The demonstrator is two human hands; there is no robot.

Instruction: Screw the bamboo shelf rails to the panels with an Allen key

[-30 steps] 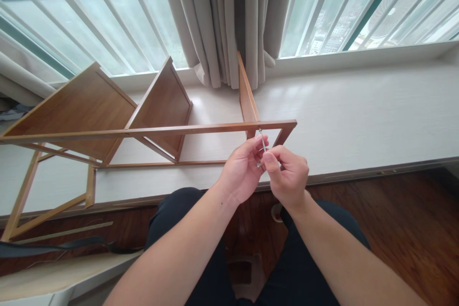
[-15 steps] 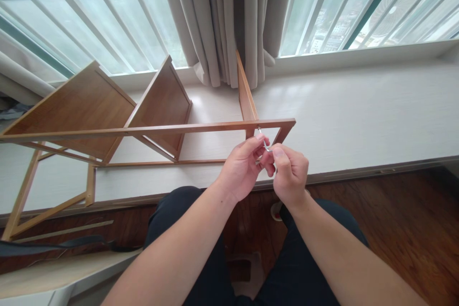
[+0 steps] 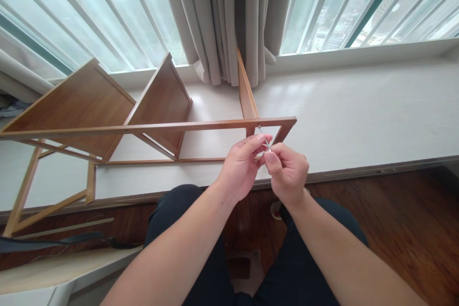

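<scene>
A wooden shelf frame lies on its side on a pale ledge, its brown shelf boards standing up from the long rail. Near the rail's right end, a small metal Allen key meets a screw in the wood. The thumb and fingers of my left hand are closed around the key's long shaft. My right hand pinches its bent short end just to the right. Part of the key is covered by the fingers.
The pale ledge runs below barred windows, with a grey curtain hanging behind the frame. A lighter wooden frame piece leans at the left. Dark wood flooring lies below the ledge's front edge.
My right hand has turned the bent end of the Allen key slightly, its thumb shifting left and down. My left hand stays nearly in place around the shaft.
</scene>
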